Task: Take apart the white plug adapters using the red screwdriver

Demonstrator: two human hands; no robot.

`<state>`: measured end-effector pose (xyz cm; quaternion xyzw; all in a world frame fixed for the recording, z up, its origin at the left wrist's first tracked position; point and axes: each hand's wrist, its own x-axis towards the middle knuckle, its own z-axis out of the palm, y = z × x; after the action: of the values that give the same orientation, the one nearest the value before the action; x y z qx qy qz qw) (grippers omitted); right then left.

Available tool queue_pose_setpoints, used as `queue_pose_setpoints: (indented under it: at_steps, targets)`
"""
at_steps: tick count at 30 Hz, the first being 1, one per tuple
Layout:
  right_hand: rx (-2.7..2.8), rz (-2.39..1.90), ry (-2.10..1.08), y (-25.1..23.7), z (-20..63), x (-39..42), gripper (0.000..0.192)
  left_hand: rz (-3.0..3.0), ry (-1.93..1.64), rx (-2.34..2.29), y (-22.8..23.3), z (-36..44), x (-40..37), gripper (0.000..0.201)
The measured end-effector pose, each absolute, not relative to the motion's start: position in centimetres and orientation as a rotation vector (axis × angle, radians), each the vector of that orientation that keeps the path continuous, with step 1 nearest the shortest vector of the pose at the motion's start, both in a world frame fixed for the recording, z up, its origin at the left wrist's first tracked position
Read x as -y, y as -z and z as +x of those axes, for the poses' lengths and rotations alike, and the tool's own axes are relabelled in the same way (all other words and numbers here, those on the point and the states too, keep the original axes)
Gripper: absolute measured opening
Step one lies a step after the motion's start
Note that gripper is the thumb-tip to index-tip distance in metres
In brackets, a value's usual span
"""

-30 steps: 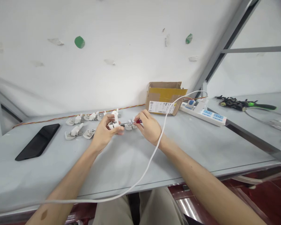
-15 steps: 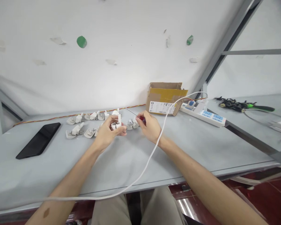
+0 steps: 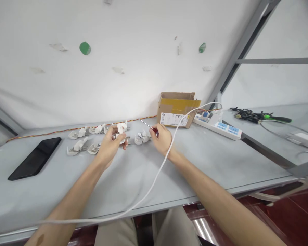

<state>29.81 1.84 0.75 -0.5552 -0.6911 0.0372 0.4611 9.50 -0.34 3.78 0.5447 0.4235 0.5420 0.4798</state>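
My left hand grips a white plug part a little above the grey table. My right hand holds a small red-handled screwdriver, its thin shaft pointing up and left, away from the plug part. Two more white plug pieces lie on the table between my hands. A row of several white plug parts sits to the left of my left hand.
A black phone lies at the left. A white cable runs over my right wrist to a power strip at the right. A cardboard box stands at the wall. Black parts and a green-handled tool lie on the far-right table.
The screwdriver tip has come out of the plug part and now points up and left. My left hand has shifted left with the plug part.
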Motion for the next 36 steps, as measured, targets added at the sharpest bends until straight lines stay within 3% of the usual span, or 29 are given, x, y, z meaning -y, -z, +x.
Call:
queue_pose_setpoints:
  at_steps: [9,14,17,24,36]
  targets:
    - [1.509,-1.607,-0.245,0.6,31.8,-4.0,0.01,1.44,-1.196,-1.314,-6.4,13.6,-7.0,0.027]
    - [1.486,-1.673,-0.278,0.7,32.3,-4.4,0.012,1.58,-0.907,-1.566,-5.1,16.2,-11.3,0.035]
    - [1.485,-1.68,-0.304,0.6,32.3,-4.6,0.012,1.645,-0.791,-1.617,-3.8,16.8,-13.0,0.026]
    - [1.482,-1.687,-0.348,0.2,32.3,-5.0,0.012,1.759,-0.549,-1.786,-2.9,16.9,-15.1,0.017]
    - [1.501,-1.689,-0.385,0.1,32.3,-5.1,0.012,2.065,-0.228,-1.985,-4.9,17.4,-15.9,0.028]
